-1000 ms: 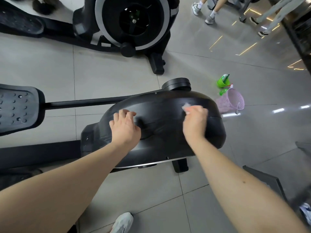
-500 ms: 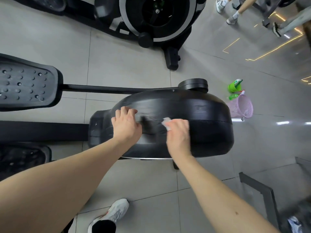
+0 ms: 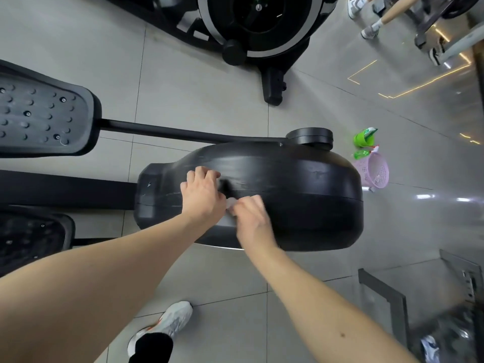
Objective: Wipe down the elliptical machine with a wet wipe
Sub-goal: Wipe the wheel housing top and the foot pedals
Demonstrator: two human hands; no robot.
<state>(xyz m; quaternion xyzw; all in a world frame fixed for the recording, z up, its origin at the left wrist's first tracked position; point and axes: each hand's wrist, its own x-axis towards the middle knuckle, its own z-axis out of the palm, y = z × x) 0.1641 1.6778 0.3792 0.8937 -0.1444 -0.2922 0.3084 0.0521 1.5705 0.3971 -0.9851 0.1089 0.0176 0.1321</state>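
Note:
The elliptical machine's black rounded flywheel housing (image 3: 301, 195) fills the middle of the head view, with streaks of wetness across its top. My left hand (image 3: 203, 196) rests on the housing's left part, fingers curled over its upper curve. My right hand (image 3: 252, 216), blurred by motion, holds a small white wet wipe (image 3: 231, 203) against the housing, right beside my left hand. Only a corner of the wipe shows between the two hands.
A studded black pedal (image 3: 39, 113) on a long bar lies to the left, another pedal (image 3: 28, 239) below it. A second machine (image 3: 256, 27) stands beyond. A pink basket (image 3: 374, 171) and green spray bottles (image 3: 364, 138) sit right of the housing. People's feet are at top right.
My right hand has slid the wipe leftward across the housing, from its right part to right beside my left hand. My left hand has stayed in place.

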